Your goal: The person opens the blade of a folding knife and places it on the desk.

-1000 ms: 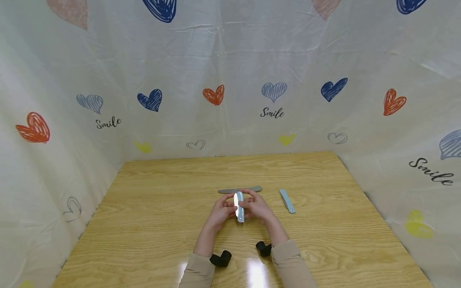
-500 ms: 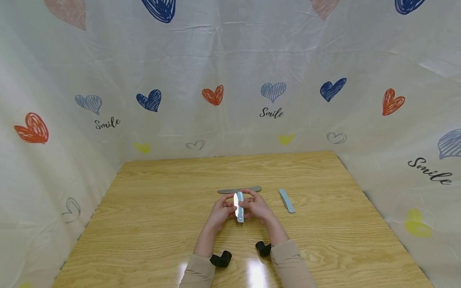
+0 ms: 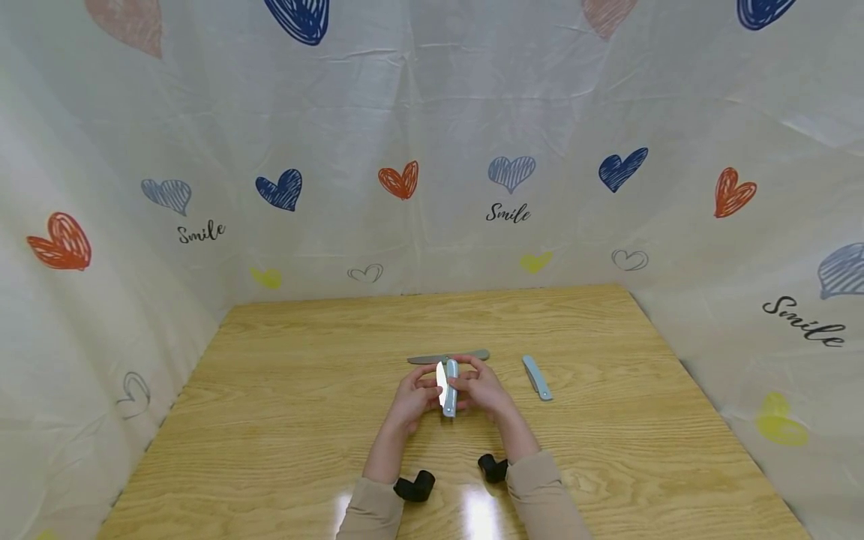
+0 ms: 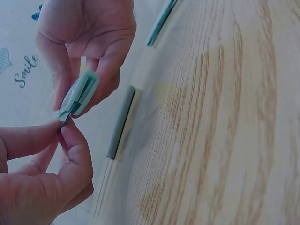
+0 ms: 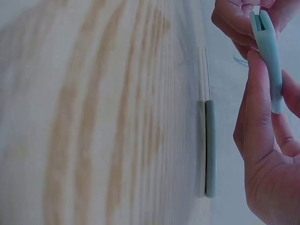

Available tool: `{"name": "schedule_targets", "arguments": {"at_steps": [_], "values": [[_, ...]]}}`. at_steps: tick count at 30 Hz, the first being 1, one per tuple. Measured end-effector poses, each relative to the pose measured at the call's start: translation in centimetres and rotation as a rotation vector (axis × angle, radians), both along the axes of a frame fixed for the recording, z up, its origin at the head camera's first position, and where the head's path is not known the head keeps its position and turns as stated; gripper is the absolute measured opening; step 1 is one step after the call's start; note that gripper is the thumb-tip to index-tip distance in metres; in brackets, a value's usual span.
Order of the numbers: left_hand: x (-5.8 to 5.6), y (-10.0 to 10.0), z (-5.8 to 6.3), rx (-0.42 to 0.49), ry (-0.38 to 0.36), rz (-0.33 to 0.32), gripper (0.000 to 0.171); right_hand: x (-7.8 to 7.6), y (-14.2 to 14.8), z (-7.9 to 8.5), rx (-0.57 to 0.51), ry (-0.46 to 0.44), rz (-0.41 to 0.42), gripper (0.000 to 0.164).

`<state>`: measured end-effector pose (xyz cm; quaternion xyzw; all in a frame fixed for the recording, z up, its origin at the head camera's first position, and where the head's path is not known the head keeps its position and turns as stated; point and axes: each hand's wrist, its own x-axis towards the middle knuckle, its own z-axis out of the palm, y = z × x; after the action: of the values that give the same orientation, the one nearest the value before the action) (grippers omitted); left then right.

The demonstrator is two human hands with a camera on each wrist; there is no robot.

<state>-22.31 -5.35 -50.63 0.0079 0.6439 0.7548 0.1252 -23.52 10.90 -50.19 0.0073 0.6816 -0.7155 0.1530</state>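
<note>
Between the hands is a folding knife with a pale blue handle and a bright blade, partly swung out beside the handle. My right hand holds the handle between thumb and fingers. My left hand pinches the blade; in the left wrist view, its thumb and finger meet at the blade's edge near the slotted handle end. From the right wrist view, the handle lies along my right fingers. Much of the blade is hidden in both wrist views.
Behind the hands, an unfolded knife with a grey-green handle lies crosswise on the wooden table. A second pale blue folding knife, apparently folded, lies to the right. Heart-printed cloth borders the table's back and sides.
The blade has swung slightly further from the handle, widening the gap at its tip. Both hands stay nearly in place, and the knives on the table have not moved.
</note>
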Motion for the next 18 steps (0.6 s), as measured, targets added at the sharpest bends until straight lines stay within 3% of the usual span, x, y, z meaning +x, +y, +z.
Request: {"name": "schedule_targets", "arguments": {"at_steps": [7,18], "values": [[0.03,0.05,0.19,-0.013,-0.011,0.008,0.049,-0.01,0.19,-0.18,-0.004,0.008,-0.011,0.05],[0.21,0.28,0.52,-0.047,0.03,0.045,0.05,-0.07,0.42,-0.27,0.0,0.011,-0.046,0.048]]}}
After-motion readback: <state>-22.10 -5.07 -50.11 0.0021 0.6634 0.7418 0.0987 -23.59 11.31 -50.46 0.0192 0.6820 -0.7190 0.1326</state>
